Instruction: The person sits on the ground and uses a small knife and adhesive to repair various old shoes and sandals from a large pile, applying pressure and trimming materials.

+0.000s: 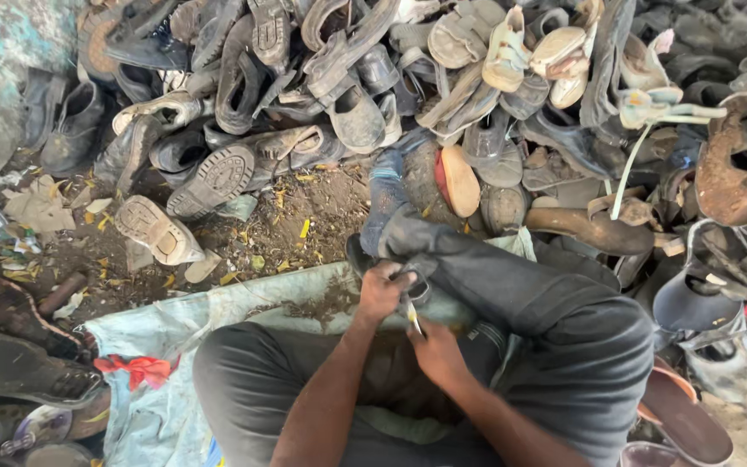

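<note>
Seen from above, a person sits cross-legged on a pale blue sack [218, 316] spread over littered ground, working at the edge of a great heap of worn shoes [408, 78]. The left hand [382, 290] is curled tight around a dark shoe [412, 285] resting against the raised right knee, just in front of the lap. The right hand [437, 350] is closed around a small blade [413, 320], its pale tip pointing up toward the shoe; whether the tip touches the shoe cannot be told. The two hands sit close together, the right just below and nearer the body than the left. The right leg, in dark trousers [546, 320], stretches out into the pile, the foot half buried among sandals and soles. A tan sole [156, 229] lies upturned on the dirt to the left, apart from the heap, and a black treaded sole [216, 179] lies just beyond it at the pile's edge. A red rag [140, 369] lies on the sack near the left knee, beside a pair of black laced shoes [23, 367] at the frame's left edge.
</note>
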